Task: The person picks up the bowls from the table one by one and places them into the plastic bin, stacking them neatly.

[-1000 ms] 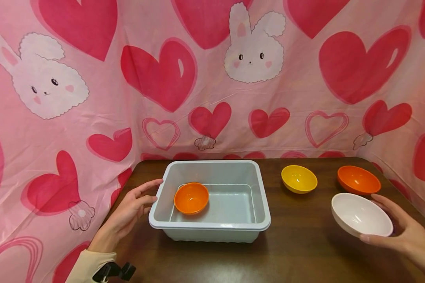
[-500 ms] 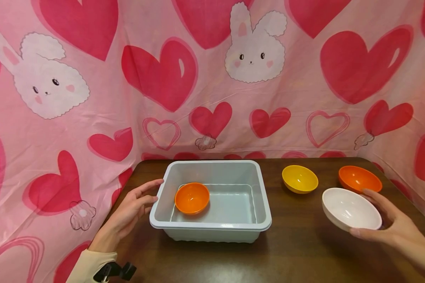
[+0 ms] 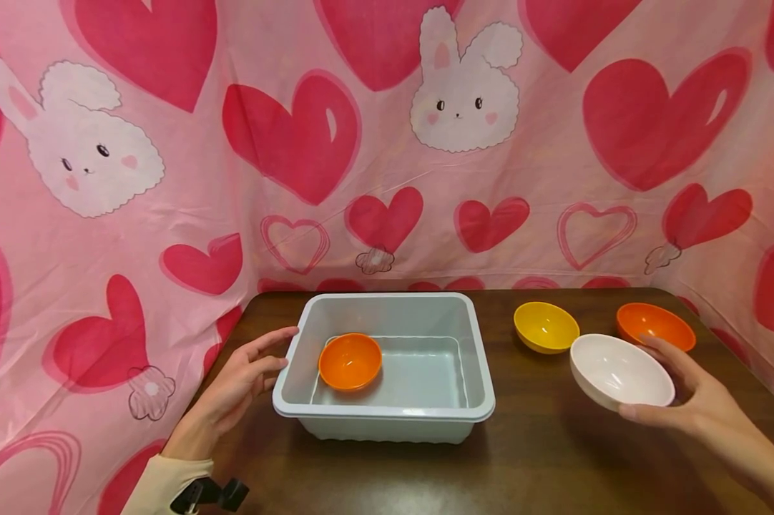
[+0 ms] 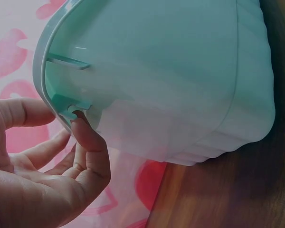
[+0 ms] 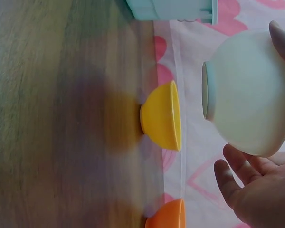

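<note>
Heart-print cloth behind the brown table.
Right hand cups a white bowl, partly hiding the orange bowl right of the grey tub; left hand, fingers spread, touches the tub's rim.

Bare table betw bin & bowls

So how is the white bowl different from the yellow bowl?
The white bowl is held up off the table by the right hand, while the yellow bowl sits on the table with no hand on it. The white bowl is tilted; the yellow bowl stands level. The white bowl looks wider than the yellow bowl. Both are round, plain and hold nothing.
</note>
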`<state>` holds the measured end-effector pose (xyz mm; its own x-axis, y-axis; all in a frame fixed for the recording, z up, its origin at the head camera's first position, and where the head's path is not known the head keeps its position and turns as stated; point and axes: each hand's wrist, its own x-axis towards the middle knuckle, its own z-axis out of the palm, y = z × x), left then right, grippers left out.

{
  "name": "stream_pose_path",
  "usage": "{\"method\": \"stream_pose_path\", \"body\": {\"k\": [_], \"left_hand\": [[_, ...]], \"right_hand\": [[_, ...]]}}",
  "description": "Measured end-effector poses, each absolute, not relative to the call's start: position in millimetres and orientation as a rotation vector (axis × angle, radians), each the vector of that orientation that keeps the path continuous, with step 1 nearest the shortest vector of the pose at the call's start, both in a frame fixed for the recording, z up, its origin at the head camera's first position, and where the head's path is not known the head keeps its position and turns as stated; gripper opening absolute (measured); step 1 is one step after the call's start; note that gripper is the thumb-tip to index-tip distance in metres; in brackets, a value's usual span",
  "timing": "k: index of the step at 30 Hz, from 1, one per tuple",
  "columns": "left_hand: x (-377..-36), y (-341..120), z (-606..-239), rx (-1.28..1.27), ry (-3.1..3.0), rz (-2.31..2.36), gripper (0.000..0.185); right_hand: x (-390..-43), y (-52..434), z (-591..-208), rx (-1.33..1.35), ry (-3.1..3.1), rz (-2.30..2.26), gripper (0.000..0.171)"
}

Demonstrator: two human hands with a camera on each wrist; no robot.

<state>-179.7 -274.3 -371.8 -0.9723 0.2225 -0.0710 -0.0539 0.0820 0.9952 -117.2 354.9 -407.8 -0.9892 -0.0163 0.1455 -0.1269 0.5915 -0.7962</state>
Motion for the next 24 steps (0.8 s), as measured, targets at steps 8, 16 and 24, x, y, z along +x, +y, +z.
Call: {"method": "stream_pose_path", "body": {"k": [8, 16, 24], "left_hand": [[-180, -274, -371, 0.165, 2.153, 1.988, 0.061], [-180, -274, -372, 0.162, 2.152, 1.989, 0.061], [-179, -274, -372, 0.17, 2.155, 1.993, 0.06]], "right_hand": [[-122, 347, -401, 0.203, -2.647, 1.392, 0.096], [-124, 338, -392, 0.234, -2.64, 1.395, 0.095], [-128, 327, -384, 0.255, -2.619, 1.423, 0.097]]}}
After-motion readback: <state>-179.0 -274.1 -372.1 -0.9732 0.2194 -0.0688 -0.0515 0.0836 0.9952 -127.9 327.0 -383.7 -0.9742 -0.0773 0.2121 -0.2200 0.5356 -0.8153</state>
